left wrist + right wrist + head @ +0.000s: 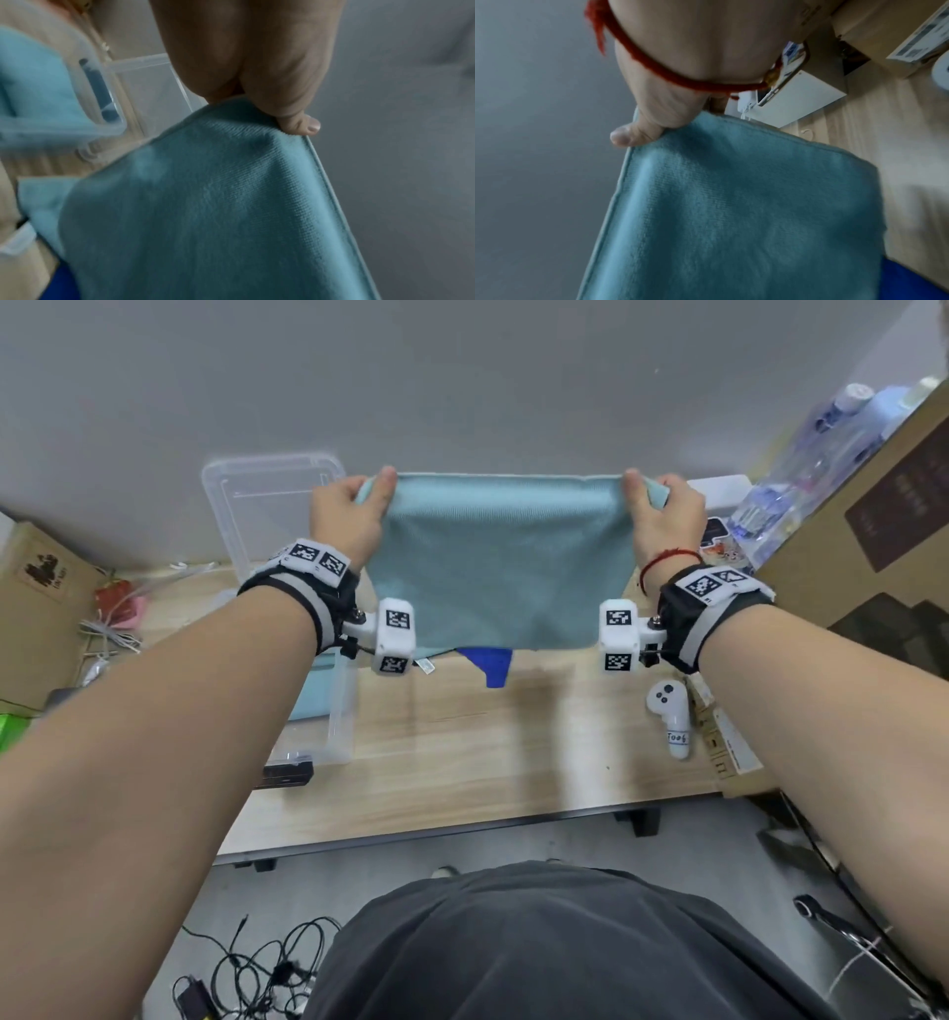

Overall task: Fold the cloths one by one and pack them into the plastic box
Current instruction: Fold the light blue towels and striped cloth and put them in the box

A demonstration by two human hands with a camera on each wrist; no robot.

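Observation:
A light teal cloth [500,562] hangs stretched in the air above the wooden table, its lower edge near the tabletop. My left hand [354,503] pinches its top left corner and my right hand [660,505] pinches its top right corner. The wrist views show each thumb pressed on the teal cloth [205,213] [744,213] at the hem. A dark blue cloth [488,665] lies on the table, mostly hidden behind the teal one. The clear plastic box [267,505] stands at the left, with a folded teal cloth [316,690] inside it.
A white controller [670,716] lies at the table's right. Cardboard boxes [873,521] and plastic bottles [821,454] stand along the right side, another carton [36,608] at the far left. A grey wall is behind the table. Cables lie on the floor [257,973].

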